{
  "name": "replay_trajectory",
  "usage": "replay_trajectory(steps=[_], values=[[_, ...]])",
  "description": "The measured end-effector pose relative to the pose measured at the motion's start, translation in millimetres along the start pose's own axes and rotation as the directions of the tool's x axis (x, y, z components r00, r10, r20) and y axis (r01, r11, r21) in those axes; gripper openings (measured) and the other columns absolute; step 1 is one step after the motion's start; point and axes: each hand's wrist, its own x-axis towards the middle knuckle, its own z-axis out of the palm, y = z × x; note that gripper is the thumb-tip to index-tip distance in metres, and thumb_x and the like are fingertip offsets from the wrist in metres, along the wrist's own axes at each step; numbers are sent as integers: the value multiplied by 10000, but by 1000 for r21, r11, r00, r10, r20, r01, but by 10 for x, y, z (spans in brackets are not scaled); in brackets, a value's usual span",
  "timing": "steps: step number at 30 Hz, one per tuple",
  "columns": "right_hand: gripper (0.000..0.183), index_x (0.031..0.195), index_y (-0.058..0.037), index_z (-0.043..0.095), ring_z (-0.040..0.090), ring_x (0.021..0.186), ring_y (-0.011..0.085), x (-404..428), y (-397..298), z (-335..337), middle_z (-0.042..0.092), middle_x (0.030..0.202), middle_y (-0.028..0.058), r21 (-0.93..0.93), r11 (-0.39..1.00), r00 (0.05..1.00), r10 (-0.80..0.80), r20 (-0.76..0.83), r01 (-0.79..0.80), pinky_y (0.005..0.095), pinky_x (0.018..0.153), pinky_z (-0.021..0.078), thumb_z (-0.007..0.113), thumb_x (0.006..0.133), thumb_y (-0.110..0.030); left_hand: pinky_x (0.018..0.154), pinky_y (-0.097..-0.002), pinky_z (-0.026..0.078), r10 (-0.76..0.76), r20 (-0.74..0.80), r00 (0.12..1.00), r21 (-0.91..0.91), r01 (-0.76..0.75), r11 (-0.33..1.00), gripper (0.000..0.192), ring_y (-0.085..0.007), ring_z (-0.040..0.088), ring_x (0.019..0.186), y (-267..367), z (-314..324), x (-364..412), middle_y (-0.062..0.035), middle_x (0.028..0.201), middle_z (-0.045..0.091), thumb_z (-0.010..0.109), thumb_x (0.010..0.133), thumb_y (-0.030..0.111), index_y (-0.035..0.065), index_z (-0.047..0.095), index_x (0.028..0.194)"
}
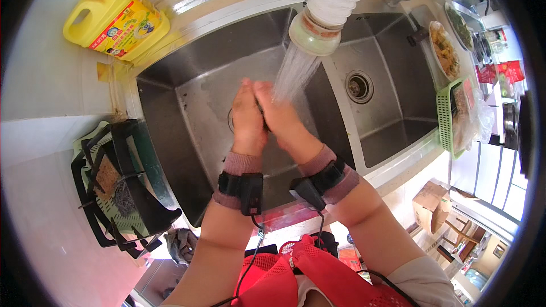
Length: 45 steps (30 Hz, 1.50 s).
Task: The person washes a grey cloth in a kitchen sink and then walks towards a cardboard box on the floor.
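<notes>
My left hand (247, 115) and my right hand (281, 115) are held side by side, almost palm to palm, over the left basin (204, 76) of a stainless-steel sink. Their fingers are straight and close together, pointing away from me. A dark gap shows between the heels of the hands; whether anything lies between the palms is hidden. Water (298, 66) sprays from the head of a white corrugated faucet extension (315, 36) onto my right hand. Both wrists carry a mauve band and a black strapped device.
A yellow dish-soap pump jug (123, 21) stands at back left. Black pan supports (145, 192) lean in a green rack at left, by a steel-wool scourer (124, 199). The right basin has a drain (359, 87). Food plates (443, 49) and a green basket (444, 115) line the right.
</notes>
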Motion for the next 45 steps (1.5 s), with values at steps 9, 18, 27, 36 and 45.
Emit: replay_trajectory(steps=[9, 18, 27, 36, 45], values=[[277, 1103, 19, 559, 569, 970, 222, 145, 165, -139, 612, 987, 139, -264, 893, 906, -405, -119, 365, 342, 831, 457, 512, 887, -148, 952, -374, 419, -150, 252, 956, -360, 237, 902, 419, -233, 526, 1103, -8, 20, -7, -92, 1182, 564, 418, 947, 366, 67, 491, 1232], [336, 1164, 9, 524, 557, 1010, 228, 137, -60, -200, 581, 1104, 136, 289, 951, 987, -68, -144, 107, 356, 865, 445, 493, 903, -201, 988, -348, 380, 100, 353, 930, 8, -110, 994, 385, -192, 473, 1164, -51, 214, -220, -87, 1274, 492, 400, 965, 192, 39, 410, 1318], [431, 1196, -60, 509, 551, 989, 179, 11, -47, -85, 580, 1060, 65, 728, 659, 980, 168, 105, -191, 331, 835, 468, 459, 935, -399, 1072, -433, 239, 546, 546, 636, 611, -748, 261, 500, -315, 341, 1304, -36, -95, 17, -170, 1342, 440, 562, 862, 241, 28, 450, 1300], [461, 1177, -99, 493, 523, 1054, 177, 9, 12, -51, 551, 1143, 57, 505, 808, 950, 216, 225, -303, 339, 904, 434, 415, 936, -485, 1051, -427, 266, 607, 497, 621, 717, -687, 117, 345, -366, 412, 1216, 46, -36, -5, -208, 1142, 563, 532, 890, 303, 32, 601, 1090], [508, 1107, -31, 587, 592, 882, 214, -1, -7, -84, 627, 1016, 141, -224, 974, 999, -22, 26, 27, 337, 667, 476, 438, 929, -483, 672, -268, 448, 292, 85, 953, 177, -303, 937, 441, -137, 507, 709, -44, 7, -34, -40, 763, 562, 400, 973, 383, 0, 578, 845]])
